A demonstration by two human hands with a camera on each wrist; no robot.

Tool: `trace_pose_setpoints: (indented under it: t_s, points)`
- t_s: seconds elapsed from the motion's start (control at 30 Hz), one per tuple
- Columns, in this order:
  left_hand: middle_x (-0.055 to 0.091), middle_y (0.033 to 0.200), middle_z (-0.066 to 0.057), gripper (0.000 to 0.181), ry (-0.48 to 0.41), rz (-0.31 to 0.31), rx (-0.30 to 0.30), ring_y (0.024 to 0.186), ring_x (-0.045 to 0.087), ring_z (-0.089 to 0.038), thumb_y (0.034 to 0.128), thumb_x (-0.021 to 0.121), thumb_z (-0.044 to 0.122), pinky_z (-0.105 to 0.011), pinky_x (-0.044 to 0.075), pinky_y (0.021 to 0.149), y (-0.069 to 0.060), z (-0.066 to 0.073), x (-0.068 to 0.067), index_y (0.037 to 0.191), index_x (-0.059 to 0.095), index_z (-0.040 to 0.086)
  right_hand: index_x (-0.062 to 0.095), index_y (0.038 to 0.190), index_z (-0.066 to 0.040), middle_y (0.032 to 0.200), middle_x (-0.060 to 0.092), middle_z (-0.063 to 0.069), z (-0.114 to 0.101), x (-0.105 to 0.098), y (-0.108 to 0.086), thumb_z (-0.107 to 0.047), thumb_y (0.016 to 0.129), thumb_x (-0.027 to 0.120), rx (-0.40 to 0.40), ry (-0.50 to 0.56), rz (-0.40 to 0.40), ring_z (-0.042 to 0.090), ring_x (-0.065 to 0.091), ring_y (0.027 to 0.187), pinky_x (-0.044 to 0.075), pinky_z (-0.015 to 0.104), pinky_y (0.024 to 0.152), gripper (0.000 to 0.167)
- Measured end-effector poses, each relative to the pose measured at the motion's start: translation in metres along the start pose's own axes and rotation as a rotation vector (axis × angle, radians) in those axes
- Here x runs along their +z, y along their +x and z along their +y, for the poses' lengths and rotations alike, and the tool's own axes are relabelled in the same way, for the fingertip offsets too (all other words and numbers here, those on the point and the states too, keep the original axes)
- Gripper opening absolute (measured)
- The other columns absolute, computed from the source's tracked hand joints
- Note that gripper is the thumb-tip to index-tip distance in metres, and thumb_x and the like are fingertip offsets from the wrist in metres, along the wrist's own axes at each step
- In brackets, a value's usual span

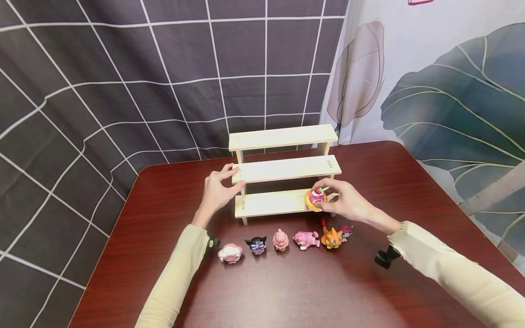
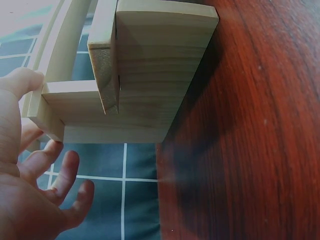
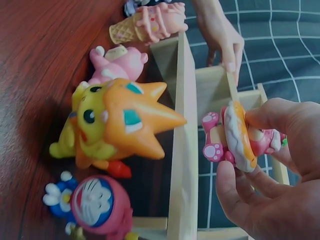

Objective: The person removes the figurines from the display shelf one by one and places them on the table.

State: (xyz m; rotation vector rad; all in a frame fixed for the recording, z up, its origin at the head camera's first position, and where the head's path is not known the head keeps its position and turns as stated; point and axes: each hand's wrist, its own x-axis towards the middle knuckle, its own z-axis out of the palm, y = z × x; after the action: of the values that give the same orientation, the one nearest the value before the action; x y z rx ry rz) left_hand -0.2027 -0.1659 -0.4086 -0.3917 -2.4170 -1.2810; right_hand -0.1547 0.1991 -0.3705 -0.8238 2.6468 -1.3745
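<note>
A three-tier wooden shelf (image 1: 287,169) stands on the table. My left hand (image 1: 217,189) pinches the left end of its middle board, the thumb and a finger on either side of the board in the left wrist view. My right hand (image 1: 344,200) holds a pink bear figurine (image 3: 259,140) with an orange-and-white ring round its body, gripped between thumb and fingers. In the head view that figurine is at the right end of the bottom board (image 1: 270,203). Whether its feet touch the board, I cannot tell.
Several toys line the table before the shelf: a pink-and-white figure (image 1: 230,253), a black-and-purple figure (image 1: 257,246), a pink ice-cream cone (image 3: 150,25), a pink figure (image 1: 306,239), a yellow figure in an orange spiky hood (image 3: 120,120) and a blue figure in a pink hood (image 3: 95,202). Curtains hang behind.
</note>
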Motion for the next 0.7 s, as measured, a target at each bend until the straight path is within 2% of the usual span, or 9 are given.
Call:
trace_pose_setpoints:
  t_s: [0.37, 0.7]
  points:
    - [0.062, 0.133, -0.011, 0.044, -0.018, 0.003, 0.007, 0.096, 0.056, -0.044, 0.0793, 0.084, 0.026, -0.043, 0.041, 0.074, -0.001, 0.001, -0.001, 0.119, 0.075, 0.010, 0.066, 0.114, -0.001, 0.103, 0.067, 0.010, 0.011, -0.016, -0.021, 0.006, 0.077, 0.080, -0.021, -0.036, 0.027, 0.029, 0.066, 0.088, 0.057, 0.035, 0.073, 0.039]
    - [0.064, 0.131, -0.012, 0.043, -0.016, 0.021, 0.036, 0.094, 0.057, -0.044, 0.0793, 0.085, 0.024, -0.043, 0.042, 0.073, 0.000, 0.000, 0.001, 0.118, 0.075, 0.009, 0.065, 0.114, 0.001, 0.101, 0.067, 0.011, 0.022, -0.028, -0.039, 0.007, 0.077, 0.079, -0.004, -0.044, 0.059, 0.025, 0.065, 0.086, 0.055, 0.026, 0.073, 0.040]
